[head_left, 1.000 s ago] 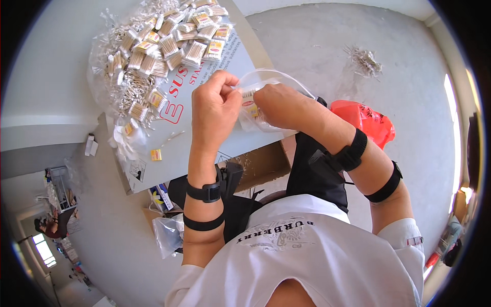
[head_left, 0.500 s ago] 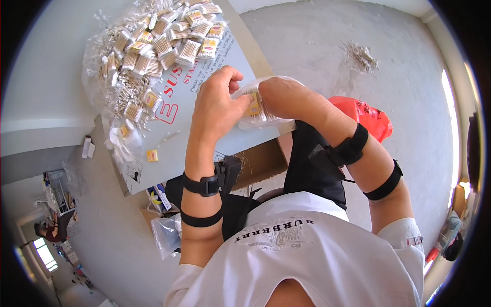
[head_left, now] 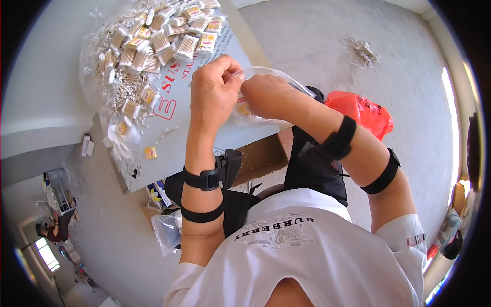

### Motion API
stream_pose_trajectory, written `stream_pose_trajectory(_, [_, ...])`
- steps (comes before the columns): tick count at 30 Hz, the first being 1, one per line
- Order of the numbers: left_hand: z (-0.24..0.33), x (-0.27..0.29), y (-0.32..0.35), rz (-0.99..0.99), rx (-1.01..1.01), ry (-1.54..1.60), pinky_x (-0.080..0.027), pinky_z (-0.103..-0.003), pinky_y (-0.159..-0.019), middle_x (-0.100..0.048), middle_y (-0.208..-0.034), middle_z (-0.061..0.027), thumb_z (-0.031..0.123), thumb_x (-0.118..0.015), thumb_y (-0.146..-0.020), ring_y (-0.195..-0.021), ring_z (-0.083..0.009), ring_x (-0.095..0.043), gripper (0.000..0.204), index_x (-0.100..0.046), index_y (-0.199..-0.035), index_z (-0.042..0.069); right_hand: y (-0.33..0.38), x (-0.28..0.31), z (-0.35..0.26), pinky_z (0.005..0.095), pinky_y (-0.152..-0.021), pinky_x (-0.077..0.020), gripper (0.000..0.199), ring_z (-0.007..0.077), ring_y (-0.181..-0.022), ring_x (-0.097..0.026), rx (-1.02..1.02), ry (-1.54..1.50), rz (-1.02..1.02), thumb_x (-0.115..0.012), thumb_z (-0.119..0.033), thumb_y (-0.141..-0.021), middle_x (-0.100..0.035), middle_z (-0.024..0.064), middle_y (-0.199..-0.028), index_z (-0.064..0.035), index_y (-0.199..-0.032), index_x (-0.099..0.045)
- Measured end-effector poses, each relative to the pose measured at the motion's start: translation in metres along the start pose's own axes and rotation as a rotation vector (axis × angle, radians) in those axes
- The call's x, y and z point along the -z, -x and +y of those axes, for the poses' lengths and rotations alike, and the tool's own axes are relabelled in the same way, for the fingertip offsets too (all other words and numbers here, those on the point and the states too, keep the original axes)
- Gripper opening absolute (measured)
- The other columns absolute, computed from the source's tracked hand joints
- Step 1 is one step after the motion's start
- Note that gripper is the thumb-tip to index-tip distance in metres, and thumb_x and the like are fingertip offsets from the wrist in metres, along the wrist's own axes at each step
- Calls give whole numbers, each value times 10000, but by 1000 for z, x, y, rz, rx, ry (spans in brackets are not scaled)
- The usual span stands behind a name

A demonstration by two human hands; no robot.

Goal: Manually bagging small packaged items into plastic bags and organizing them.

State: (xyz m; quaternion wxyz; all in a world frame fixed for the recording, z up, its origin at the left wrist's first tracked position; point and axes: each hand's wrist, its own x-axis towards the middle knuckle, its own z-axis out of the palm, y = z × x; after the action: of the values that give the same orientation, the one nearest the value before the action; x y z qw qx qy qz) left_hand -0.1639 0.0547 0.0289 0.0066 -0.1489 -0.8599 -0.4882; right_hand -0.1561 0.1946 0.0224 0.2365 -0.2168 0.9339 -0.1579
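My left hand [head_left: 214, 89] has its thumb and fingers pinched together at the upper left edge of a clear plastic bag [head_left: 289, 78]. The fingertips seem to grip that edge. Close beside it, my right hand [head_left: 267, 97] is curled over the bag, its fingers bent down and mostly hidden. Under the right hand, part of a yellow label [head_left: 244, 108] shows through the plastic. The bag rests at the table's right edge. Left of my hands lies a big pile of small cotton swab packs [head_left: 162, 40], bundled with yellow labels, and loose cotton swabs [head_left: 128, 87] among them.
A printed grey sheet [head_left: 174, 133] covers the table. On it lies a small yellow card [head_left: 150, 152]. An open cardboard box [head_left: 263, 159] sits below the table edge. A red plastic bag [head_left: 360, 115] is at the right, and a scrap heap [head_left: 360, 52] lies on the floor.
My left thumb and fingers have closed together at the bag's edge. My right hand has shifted left, covering most of the swabs in the bag, and the bag's upper edge now stands out more.
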Motion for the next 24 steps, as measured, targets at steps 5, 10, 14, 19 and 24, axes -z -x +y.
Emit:
stream_pose_trajectory(5, [-2,-2,-4,32,-112,59,-394,-206,-539,-573,-633,20,-12,-652,-780,-591,-34,-481,25,-633,-793,-4,-24,-41,39,420,-761,-516,189,342,-849,-671,123,-19,85,-612,-166,-829,-688,187,-866,-4,-878,-696])
stream_pose_trajectory(10, [-35,25,-1,52,-15,386,-411,-211,-532,-597,-674,3,196,-696,-867,-594,-55,-513,209,-634,-840,-2,-3,-10,27,439,-737,-502,145,360,-796,-652,147,-35,16,-605,-91,-800,-663,227,-834,30,-781,-685])
stream_pose_trajectory(14, [-155,79,4,418,263,223,-425,-217,-521,-602,-702,-18,166,-717,-822,-621,-57,-528,192,-642,-867,-5,43,16,16,441,-666,-472,92,383,-747,-606,115,6,104,-554,-41,-869,-618,222,-793,26,-909,-603])
stream_pose_trajectory(19, [-289,180,18,774,521,-609,-492,-416,-821,-661,-939,-208,189,-700,-779,-905,-355,-626,291,-647,-961,-31,64,33,-4,448,-616,-459,68,403,-718,-591,53,-214,236,-588,-12,-851,-608,220,-795,28,-868,-535])
stream_pose_trajectory(24, [-286,162,-8,556,793,-843,-462,-470,-909,-654,-1009,-235,275,-675,-795,-969,-427,-598,409,-617,-1027,-57,68,28,-2,385,-575,-441,106,338,-641,-555,14,-256,321,-611,20,-827,-565,166,-719,5,-839,-507])
